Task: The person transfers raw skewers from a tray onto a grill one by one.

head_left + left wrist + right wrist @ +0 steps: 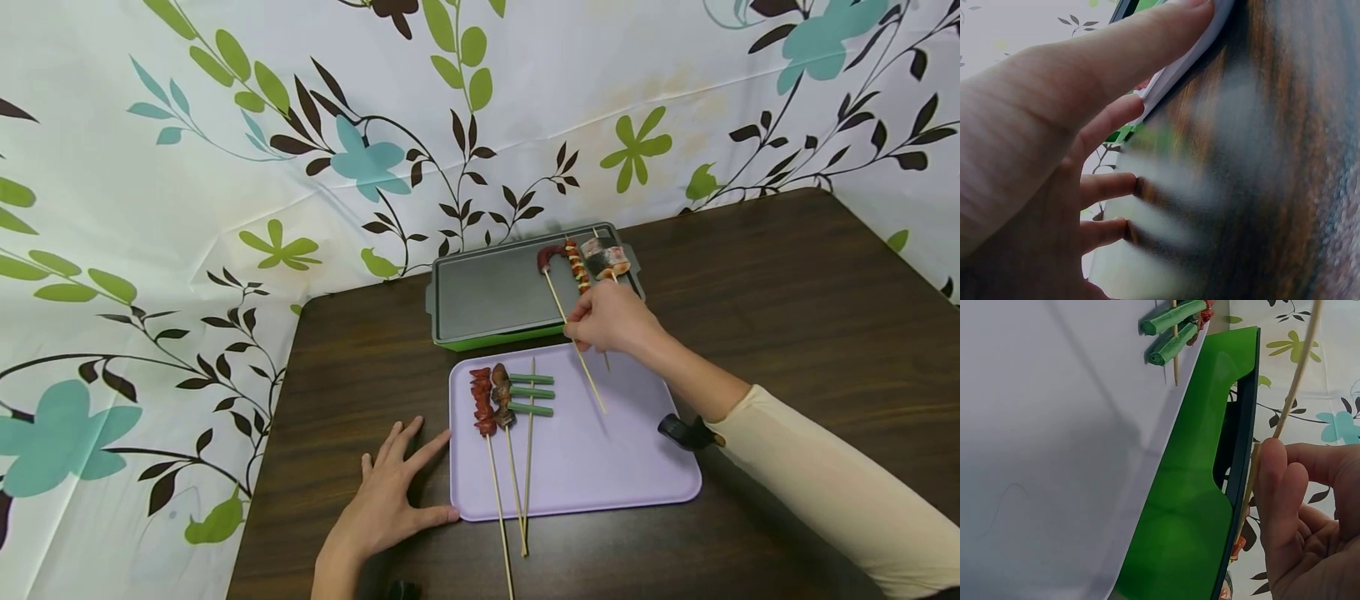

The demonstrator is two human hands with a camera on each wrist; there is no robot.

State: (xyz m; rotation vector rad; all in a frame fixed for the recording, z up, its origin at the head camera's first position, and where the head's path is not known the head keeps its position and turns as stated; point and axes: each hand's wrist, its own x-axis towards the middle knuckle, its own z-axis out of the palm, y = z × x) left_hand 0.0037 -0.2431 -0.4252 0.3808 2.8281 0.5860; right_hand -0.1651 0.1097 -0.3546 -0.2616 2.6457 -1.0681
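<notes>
The lilac tray [600,467] lies on the dark wooden surface [787,317], directly in front of the green-based grill plate [487,292], so skewers travel only a short way between the two. Three skewers lie side by side at the tray's left: a red sausage skewer [482,402], a brown meat skewer [501,395] and a green vegetable skewer [532,393], their sticks pointing toward the person, past the tray's near edge.

Three more have their food ends on the right of the grill plate: a dark red sausage skewer [551,256], a striped skewer [577,265] and a wrapped roll skewer [604,258]. Their sticks angle back over the plate's front edge toward the tray.

Right hand [611,319]: fingers curled, pinching a bamboo stick [1285,412] between thumb and fingertips just above the plate's front edge. It appears to belong to the dark red sausage skewer, though the hand hides the junction in the head view.

Left hand [390,496]: spread flat on the surface, fingers straight, fingertips touching the tray's left edge, thumb against its near-left corner. This contact probably steadies the tray.
</notes>
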